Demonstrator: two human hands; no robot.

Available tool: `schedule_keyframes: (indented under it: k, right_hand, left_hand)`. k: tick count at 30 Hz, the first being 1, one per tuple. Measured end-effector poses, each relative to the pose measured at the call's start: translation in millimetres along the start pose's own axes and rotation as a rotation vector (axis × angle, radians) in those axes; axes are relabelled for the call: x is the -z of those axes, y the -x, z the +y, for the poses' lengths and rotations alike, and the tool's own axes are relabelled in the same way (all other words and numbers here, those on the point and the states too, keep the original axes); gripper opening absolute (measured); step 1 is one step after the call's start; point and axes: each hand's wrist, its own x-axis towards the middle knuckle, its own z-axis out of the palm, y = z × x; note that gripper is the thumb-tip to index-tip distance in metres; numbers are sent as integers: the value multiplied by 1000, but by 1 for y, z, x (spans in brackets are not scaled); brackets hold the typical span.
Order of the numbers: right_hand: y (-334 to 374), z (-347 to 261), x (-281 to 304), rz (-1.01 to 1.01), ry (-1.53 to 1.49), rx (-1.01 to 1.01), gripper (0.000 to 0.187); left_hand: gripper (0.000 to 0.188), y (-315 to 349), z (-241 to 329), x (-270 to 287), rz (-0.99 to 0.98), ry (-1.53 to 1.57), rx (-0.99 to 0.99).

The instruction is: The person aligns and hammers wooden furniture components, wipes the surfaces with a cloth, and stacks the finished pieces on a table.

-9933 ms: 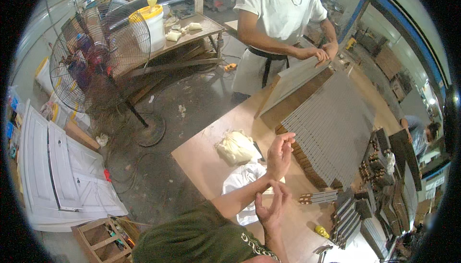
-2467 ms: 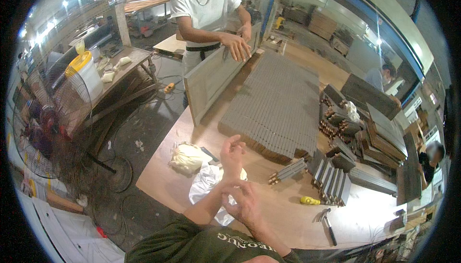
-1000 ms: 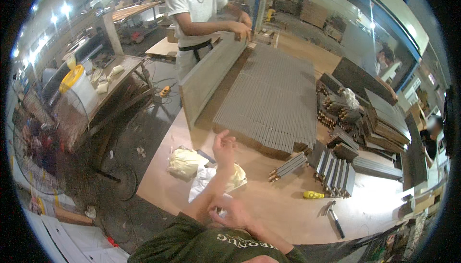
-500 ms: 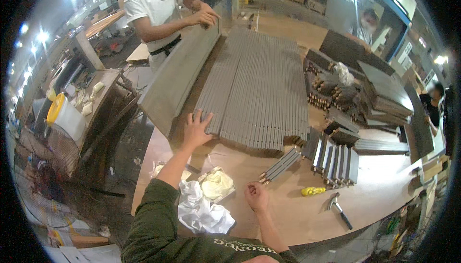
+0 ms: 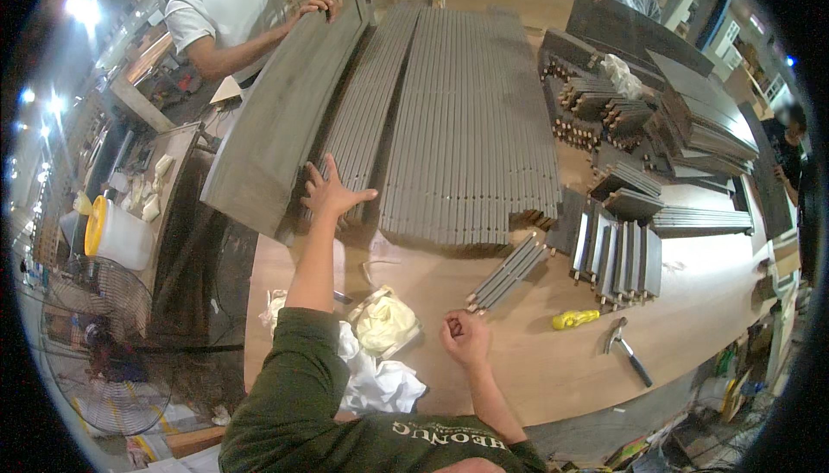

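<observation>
My left hand (image 5: 332, 195) is open, fingers spread, at the near end of the left-hand group of grey slats (image 5: 367, 102). Its fingertips reach the lower end of this group beside a tall grey panel (image 5: 276, 119). A dark gap separates these slats from the larger block of grey slats (image 5: 471, 128). Over the table in front of me, my right hand (image 5: 467, 338) is curled closed; whatever may be inside it is hidden. Just beyond it lie a few loose grey strips (image 5: 508, 273) with pegs at their ends.
A co-worker in a white shirt (image 5: 229, 11) grips the panel's far edge. Crumpled white paper (image 5: 384, 385) and pale yellow cloth (image 5: 384, 322) lie between my arms. To the right are a yellow-handled tool (image 5: 576, 319), a hammer (image 5: 628, 352) and stacked grey boards (image 5: 626, 257).
My left hand has shifted left and spread wider, and the gap between the two slat groups has grown. My right hand stays closed near the loose strips. The whole view has also shifted.
</observation>
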Motion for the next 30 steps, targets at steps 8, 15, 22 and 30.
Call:
schedule_keyframes:
  k: [8, 15, 22, 30]
  right_hand:
    - [-1, -5, 6, 73, 15, 83, 11]
    - [-5, -9, 15, 57, -45, 162, 16]
    - [-10, -59, 0, -97, -819, 49, 25]
    - [-55, -104, -83, -1031, -2025, -892, 82]
  left_hand:
    - [117, 5, 1, -5, 37, -51, -57]
    - [118, 33, 4, 10, 9, -60, -31]
    - [116, 100, -23, 56, -31, -86, -15]
    - [113, 309, -47, 121, -108, -46, 11]
